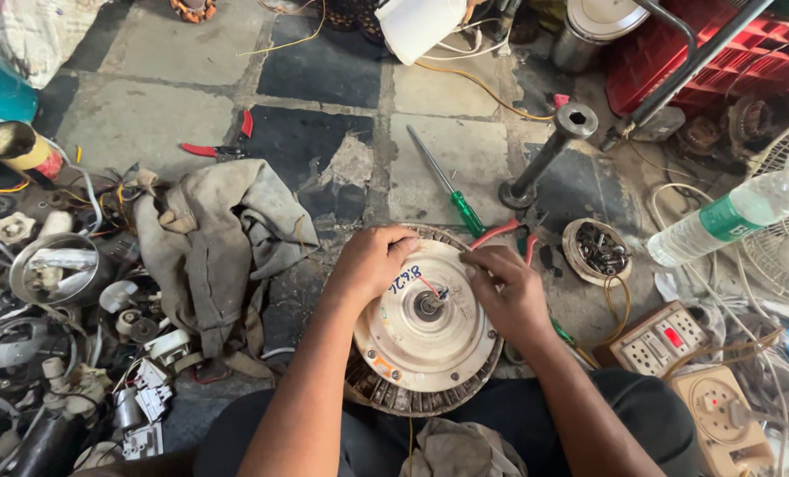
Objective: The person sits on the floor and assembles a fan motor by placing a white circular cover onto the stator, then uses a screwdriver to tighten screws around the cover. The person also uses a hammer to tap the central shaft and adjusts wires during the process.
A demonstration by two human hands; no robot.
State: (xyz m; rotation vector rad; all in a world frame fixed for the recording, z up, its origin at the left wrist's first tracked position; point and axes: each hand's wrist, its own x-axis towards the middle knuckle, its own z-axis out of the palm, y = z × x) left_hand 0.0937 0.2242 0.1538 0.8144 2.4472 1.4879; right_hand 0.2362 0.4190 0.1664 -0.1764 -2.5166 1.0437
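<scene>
While the motor rests on the person's lap, the left hand curls over its upper rim and the right hand seems to pinch a thin wire there. A screwdriver, cloth and bottle lie around.

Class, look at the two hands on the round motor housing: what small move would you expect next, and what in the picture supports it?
Probably the right hand feeds the thin red wire toward the central shaft. Its fingertips pinch the wire just above the hub, while the left hand grips the rim of the motor housing, steadying it.
</scene>
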